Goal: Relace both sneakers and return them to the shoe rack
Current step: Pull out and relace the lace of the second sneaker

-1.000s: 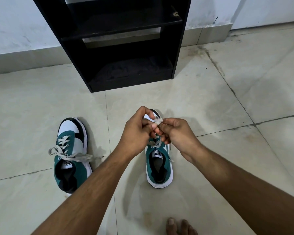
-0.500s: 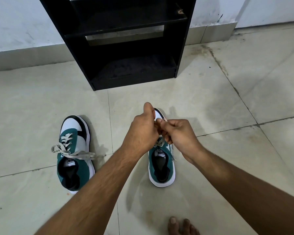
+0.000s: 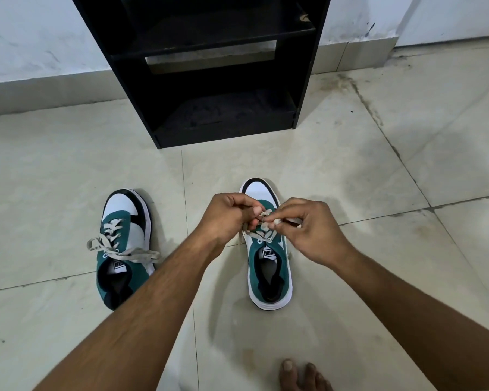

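Two teal, white and black sneakers stand on the tiled floor, toes toward the rack. The left sneaker [image 3: 123,246] has a grey lace threaded through it and tied in a loose bow. Over the right sneaker [image 3: 268,266] both my hands work its grey lace [image 3: 264,218]. My left hand [image 3: 226,218] pinches one strand with thumb and fingers. My right hand [image 3: 308,230] pinches the other strand just beside it, fingertips nearly touching. The hands hide most of the lacing. The black shoe rack [image 3: 218,66] stands straight ahead with bare shelves.
A white wall with a tiled skirting [image 3: 40,88] runs behind the rack. Pale floor tiles with dark grout lines [image 3: 378,215] spread all around. My bare toes [image 3: 299,373] show at the bottom edge, near the right sneaker's heel.
My hands have dropped lower and drawn slightly apart over the right sneaker, pulling the lace between them. The view has tilted a little; the sneakers have stayed in place.
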